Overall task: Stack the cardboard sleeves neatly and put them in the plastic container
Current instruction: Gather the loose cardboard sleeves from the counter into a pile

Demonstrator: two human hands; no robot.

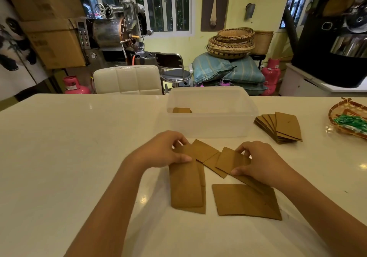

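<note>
Both hands pinch flat brown cardboard sleeves (186, 185).

The desk (59, 147) lay bare to the left. The plastic container (210, 125) stood open-topped just beyond loose sleeves (246, 201), a fanned pile (282, 127) flanking its right.
</note>
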